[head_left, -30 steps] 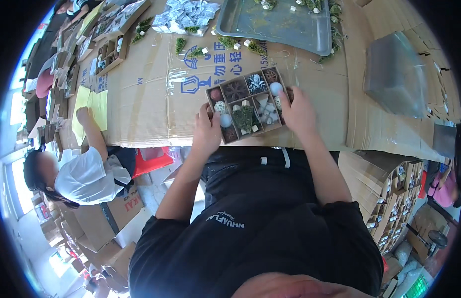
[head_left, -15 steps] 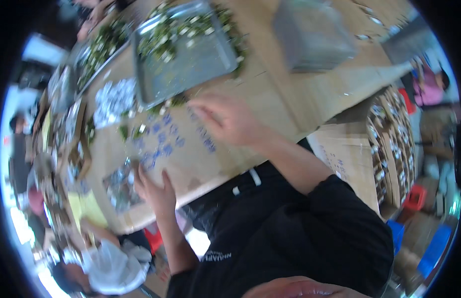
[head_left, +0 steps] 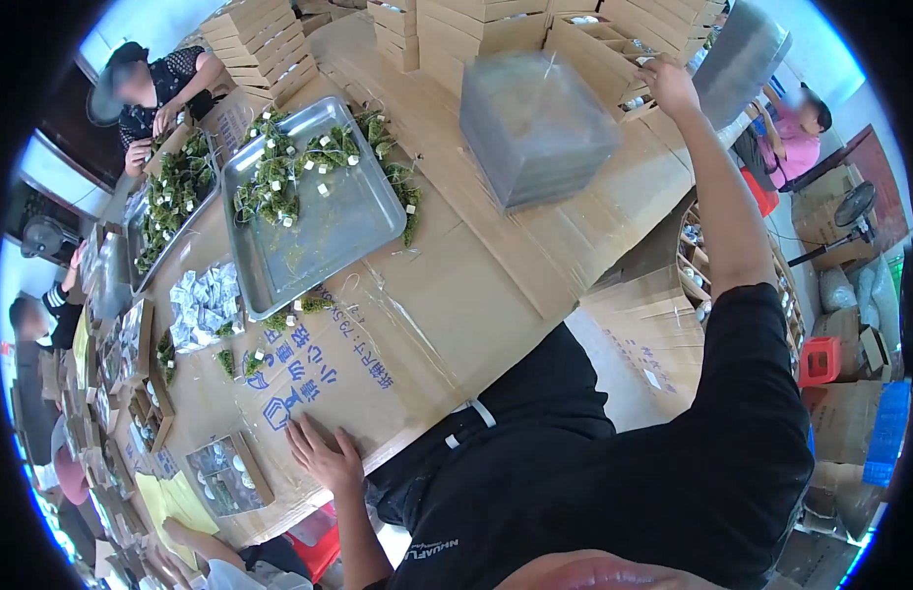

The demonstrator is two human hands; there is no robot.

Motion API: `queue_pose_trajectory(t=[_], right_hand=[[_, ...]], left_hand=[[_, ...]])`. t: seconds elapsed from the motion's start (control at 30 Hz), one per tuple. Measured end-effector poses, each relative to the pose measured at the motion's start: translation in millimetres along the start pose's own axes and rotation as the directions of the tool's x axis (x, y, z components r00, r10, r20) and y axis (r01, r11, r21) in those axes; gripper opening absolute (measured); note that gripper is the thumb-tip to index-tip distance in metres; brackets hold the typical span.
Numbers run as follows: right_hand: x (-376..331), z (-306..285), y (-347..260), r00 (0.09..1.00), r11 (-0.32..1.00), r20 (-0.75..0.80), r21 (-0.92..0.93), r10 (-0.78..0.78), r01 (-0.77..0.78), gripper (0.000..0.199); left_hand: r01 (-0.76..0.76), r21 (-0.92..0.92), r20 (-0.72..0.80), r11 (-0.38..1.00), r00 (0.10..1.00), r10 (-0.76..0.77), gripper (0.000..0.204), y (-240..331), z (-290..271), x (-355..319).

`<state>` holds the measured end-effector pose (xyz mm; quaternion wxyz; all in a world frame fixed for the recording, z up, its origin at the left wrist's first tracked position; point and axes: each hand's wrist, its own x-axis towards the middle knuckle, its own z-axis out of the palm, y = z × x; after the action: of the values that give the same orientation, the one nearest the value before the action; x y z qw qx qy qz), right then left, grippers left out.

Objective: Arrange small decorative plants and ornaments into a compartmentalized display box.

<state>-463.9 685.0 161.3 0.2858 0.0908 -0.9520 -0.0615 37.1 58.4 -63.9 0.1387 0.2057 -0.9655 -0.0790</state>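
Note:
My left hand lies flat near the table's front edge, fingers spread on the printed cardboard sheet. Beside it is a small cardboard box with white round things and green bits showing inside. My right arm is stretched to the far right. There my right hand is at a cardboard tray with dividers, its fingers bent together; what they grip, if anything, cannot be made out. Nearer to me than that tray stands a block of stacked, see-through plastic.
A metal tray holds green moss-like tufts with white cubes; another tray lies left of it. Crumpled silvery packets sit nearby. Stacked cardboard trays stand at the back. Co-workers sit around the table.
My right hand has gone from above the table's middle to the divided cardboard tray at the far right. My left hand has come to rest on the cardboard. The view has shifted.

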Motion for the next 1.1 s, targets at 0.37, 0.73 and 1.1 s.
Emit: queue_pose_trajectory(t=[0.37, 0.73, 1.1], right_hand=[[-16.8, -58.0, -15.8, 0.945, 0.915, -0.021, 0.242, -0.326, 0.322, 0.012], [-114.5, -175.1, -172.5, 0.703, 0.629, -0.281, 0.317, -0.653, 0.71, 0.018], [-261.7, -71.1, -366.5, 0.226, -0.081, -0.378, 0.646, -0.898, 0.759, 0.017]], left_hand=[[0.003, -0.036, 0.007, 0.999, 1.0, -0.002, 0.069, -2.6, -1.8, 2.2], [-0.098, -0.404, -0.073, 0.909, 0.995, 0.074, 0.05, 0.9, -65.1, 21.4], [-0.149, -0.207, -0.104, 0.967, 0.986, 0.13, 0.038, -61.1, -8.9, 40.6]])
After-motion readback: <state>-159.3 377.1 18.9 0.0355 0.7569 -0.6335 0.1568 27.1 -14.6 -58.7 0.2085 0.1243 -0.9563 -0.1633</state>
